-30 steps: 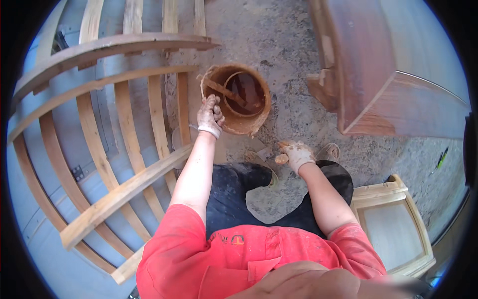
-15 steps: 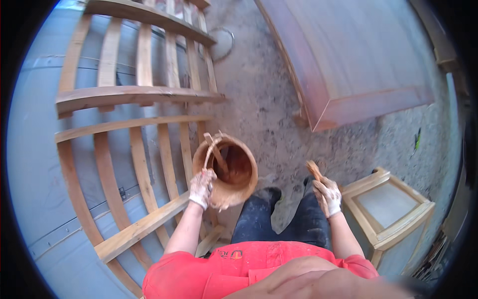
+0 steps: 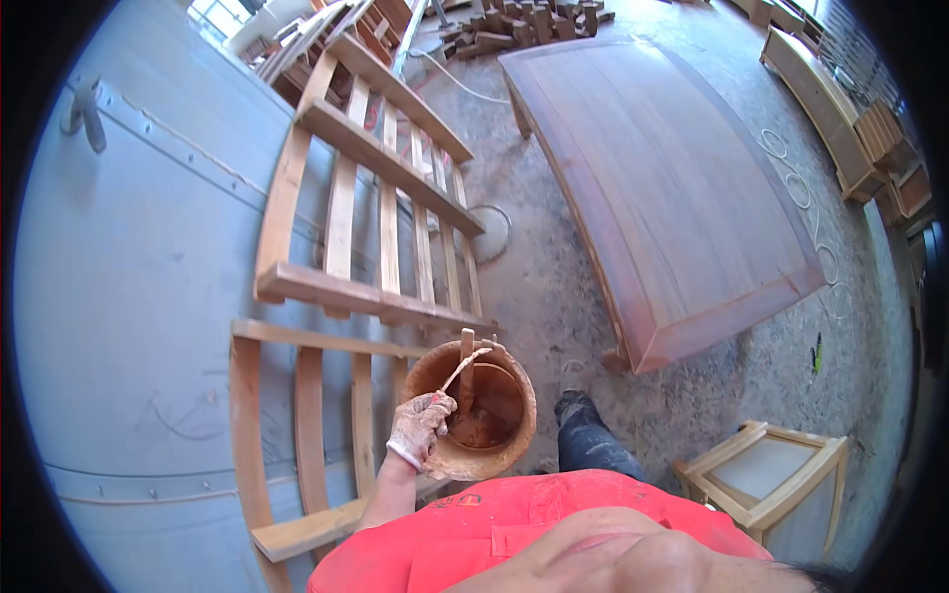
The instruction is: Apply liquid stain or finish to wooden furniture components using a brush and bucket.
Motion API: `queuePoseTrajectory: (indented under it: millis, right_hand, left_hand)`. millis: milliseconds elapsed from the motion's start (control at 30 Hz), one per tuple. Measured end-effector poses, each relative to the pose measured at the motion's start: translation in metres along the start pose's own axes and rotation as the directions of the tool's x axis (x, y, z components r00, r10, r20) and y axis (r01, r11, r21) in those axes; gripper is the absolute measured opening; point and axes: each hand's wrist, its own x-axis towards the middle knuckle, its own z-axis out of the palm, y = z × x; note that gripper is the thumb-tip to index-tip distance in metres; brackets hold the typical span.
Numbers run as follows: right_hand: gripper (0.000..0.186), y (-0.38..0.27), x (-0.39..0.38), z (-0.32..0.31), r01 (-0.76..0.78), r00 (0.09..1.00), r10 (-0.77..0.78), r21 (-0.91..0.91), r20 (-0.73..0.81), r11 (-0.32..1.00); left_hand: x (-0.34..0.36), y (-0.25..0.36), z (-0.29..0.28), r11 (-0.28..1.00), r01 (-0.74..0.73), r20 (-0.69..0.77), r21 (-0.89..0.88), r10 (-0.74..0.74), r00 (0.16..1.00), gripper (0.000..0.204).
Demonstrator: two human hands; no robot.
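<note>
Head view, gloved left hand (image 3: 419,429) clenched on the brown bucket (image 3: 504,435) rim, stick (image 3: 466,368) just beyond fingers, wooden frame (image 3: 346,296) beside, right hand unseen.

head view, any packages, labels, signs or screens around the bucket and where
No packages, signs or screens show.
Only a small patch of dark print on the front of the red shirt, lower middle, too small to make out.
The round brown bucket, gripped at its rim by the gloved left hand, bears no label on the side that shows.
</note>
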Motion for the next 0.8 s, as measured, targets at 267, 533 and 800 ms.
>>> queuePoseTrajectory:
  millis: [267, 533, 800]
  right_hand:
    - [0.027, -0.191, 0.099, -0.127, -0.411, 0.626, 0.407, -0.162, 0.665, 0.897]
    - [0.026, -0.252, 0.184, -0.173, -0.121, 0.825, 0.076, 0.043, 0.561, 0.992]
    - [0.025, -0.591, -0.068, -0.260, 0.166, 0.819, -0.095, 0.075, -0.565, 0.983]
  left_hand:
    - [0.085, 0.132, 0.030, 0.999, 0.012, -0.060, -0.038, -0.014, 0.998, 0.015]
    - [0.212, 0.246, 0.090, 0.991, -0.110, -0.064, -0.076, 0.105, 0.992, 0.016]
    - [0.396, 0.317, 0.118, 0.993, -0.077, 0.078, -0.086, 0.084, 0.993, 0.017]
